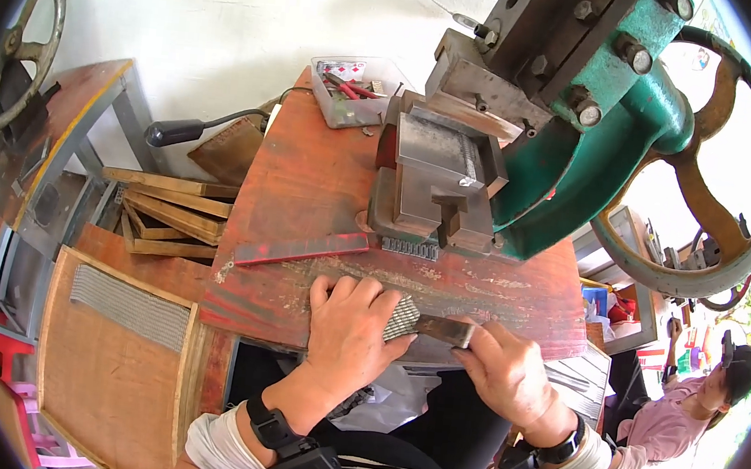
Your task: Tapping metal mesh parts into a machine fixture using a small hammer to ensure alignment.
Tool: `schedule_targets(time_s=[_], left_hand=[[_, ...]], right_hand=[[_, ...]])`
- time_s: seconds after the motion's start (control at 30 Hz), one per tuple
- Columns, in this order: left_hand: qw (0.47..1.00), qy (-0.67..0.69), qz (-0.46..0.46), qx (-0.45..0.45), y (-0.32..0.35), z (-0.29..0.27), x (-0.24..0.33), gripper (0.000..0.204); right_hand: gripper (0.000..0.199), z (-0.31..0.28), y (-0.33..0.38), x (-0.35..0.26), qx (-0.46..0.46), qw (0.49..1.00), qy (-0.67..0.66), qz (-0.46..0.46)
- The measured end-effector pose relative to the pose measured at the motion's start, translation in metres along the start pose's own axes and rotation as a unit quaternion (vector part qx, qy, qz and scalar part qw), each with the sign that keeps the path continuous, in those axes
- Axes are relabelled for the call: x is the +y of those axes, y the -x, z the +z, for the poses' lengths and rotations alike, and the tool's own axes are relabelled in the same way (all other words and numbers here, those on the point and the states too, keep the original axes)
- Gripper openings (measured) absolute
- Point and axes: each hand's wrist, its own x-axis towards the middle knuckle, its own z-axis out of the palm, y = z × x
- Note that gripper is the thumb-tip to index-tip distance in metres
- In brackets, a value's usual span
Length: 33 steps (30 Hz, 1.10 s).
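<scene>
My left hand [350,327] is closed around a small grey block with a ridged, grainy face [402,318], pressed near the front edge of the worn red-brown table [298,195]. It may be a stack of small metal pieces; I cannot tell. Between the fingers and thumb of my right hand [511,371] is a flat dark metal strip [444,330]. The strip points left, and its far end meets the right side of the block. Beyond my hands lie a long red bar [302,250] and a short row of small metal pieces [409,249].
A green press [569,194] with a large handwheel [692,283] stands over a steel die [438,195]. Behind is a clear plastic box [350,119] of red-handled tools. Leftward are a wooden tray [108,381] with metal rows and stacked wooden frames [174,215]. Another person [675,413] sits at right.
</scene>
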Motion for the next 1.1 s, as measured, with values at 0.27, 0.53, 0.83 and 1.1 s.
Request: schedule_targets(time_s=[0.27, 0.53, 0.83, 1.1], left_hand=[[1.0, -0.003, -0.004, -0.011, 0.0, -0.002, 0.0, 0.051], [1.0, 0.003, -0.011, -0.016, 0.002, 0.0, 0.0, 0.052], [1.0, -0.007, 0.008, -0.013, -0.003, -0.002, 0.0, 0.05], [1.0, -0.003, -0.009, -0.012, 0.002, 0.0, -0.002, 0.056]], right_hand=[[0.038, 0.0, -0.004, -0.003, 0.045, 0.999, -0.024, 0.019], [0.032, -0.009, -0.007, -0.005, 0.083, 0.996, -0.039, 0.017], [0.05, -0.007, 0.001, -0.007, -0.024, 0.998, 0.027, 0.052], [0.046, -0.013, 0.009, 0.005, 0.036, 0.996, 0.02, 0.076]])
